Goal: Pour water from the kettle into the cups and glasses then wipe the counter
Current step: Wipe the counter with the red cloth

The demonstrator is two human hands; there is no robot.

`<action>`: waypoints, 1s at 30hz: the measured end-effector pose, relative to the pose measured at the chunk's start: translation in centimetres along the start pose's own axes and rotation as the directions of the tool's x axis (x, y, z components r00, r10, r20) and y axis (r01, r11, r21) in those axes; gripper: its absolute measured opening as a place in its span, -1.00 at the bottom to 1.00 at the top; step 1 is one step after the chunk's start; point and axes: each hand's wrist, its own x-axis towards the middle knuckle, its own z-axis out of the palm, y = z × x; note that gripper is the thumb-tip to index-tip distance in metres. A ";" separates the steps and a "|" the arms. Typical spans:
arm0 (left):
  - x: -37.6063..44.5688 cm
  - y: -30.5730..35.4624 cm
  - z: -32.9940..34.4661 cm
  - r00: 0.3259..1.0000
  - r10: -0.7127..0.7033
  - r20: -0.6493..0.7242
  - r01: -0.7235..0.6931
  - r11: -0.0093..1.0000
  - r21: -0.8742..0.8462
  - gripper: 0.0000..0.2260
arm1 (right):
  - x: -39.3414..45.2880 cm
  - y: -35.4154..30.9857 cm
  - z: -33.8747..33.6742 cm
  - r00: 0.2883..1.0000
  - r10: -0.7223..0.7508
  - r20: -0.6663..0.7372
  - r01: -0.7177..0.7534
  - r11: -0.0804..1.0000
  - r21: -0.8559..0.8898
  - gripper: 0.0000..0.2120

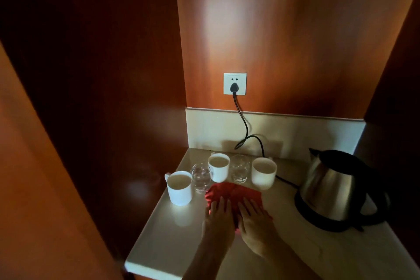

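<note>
Both hands flat on the red cloth (229, 192), pressing it onto the counter (172, 234).

Left hand (217, 218) and right hand (254, 220) lie side by side, fingers straight; neither grip closes around anything. The cloth sits just in front of three white cups (179, 188) (218, 166) (263, 171) and two glasses (201, 177) (239, 168), which contain liquid. The kettle (329, 186) stands upright on its base at the right, its cord (244, 125) plugged into the wall socket (234, 83).

Bare hands (236, 216) and forearms, no sleeves visible
</note>
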 end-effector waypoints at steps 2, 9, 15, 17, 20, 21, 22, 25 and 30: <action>1.4 -0.4 0.3 0.999 0.011 -0.031 -0.011 1.000 0.008 -0.47 | 1.6 0.8 0.9 0.999 -0.015 0.041 0.012 0.998 0.061 -0.58; 0.8 -0.5 -0.1 0.997 0.027 -0.072 -0.031 0.998 -0.054 -0.68 | 1.6 0.7 1.3 1.000 -0.014 -0.025 0.018 0.989 0.150 -0.66; -4.9 2.0 -1.9 0.997 0.025 -0.078 -0.031 0.997 -0.074 -0.67 | -4.4 0.6 -0.5 0.999 -0.040 0.031 0.035 0.986 0.162 -0.63; -7.3 3.2 -2.7 0.998 0.019 -0.063 -0.024 0.996 -0.084 -0.72 | -6.9 0.4 -1.3 0.998 -0.057 0.026 0.052 0.985 0.166 -0.67; -10.5 4.7 -4.6 1.000 0.012 0.009 -0.011 0.998 -0.062 -0.78 | -10.2 -0.1 -2.6 0.995 -0.067 0.075 0.054 0.987 0.154 -0.72; -11.1 4.9 -5.6 0.999 0.023 0.031 -0.022 0.999 -0.046 -0.81 | -10.9 -0.2 -3.4 0.992 -0.075 0.102 0.058 0.985 0.161 -0.75; -11.3 5.1 -6.4 0.997 0.060 0.056 -0.058 0.998 -0.034 -0.83 | -11.3 -0.3 -4.3 0.989 -0.081 0.125 0.059 0.984 0.170 -0.78; -11.4 5.1 -8.9 0.993 0.103 0.061 -0.098 0.992 -0.079 -0.79 | -11.4 -0.1 -7.7 0.984 -0.102 0.145 0.073 0.979 0.193 -0.85; -10.9 5.1 -10.4 0.994 -0.094 0.063 0.099 0.991 -0.085 -0.47 | -10.5 -0.3 -10.3 0.992 -0.126 0.006 0.124 0.982 0.140 -0.70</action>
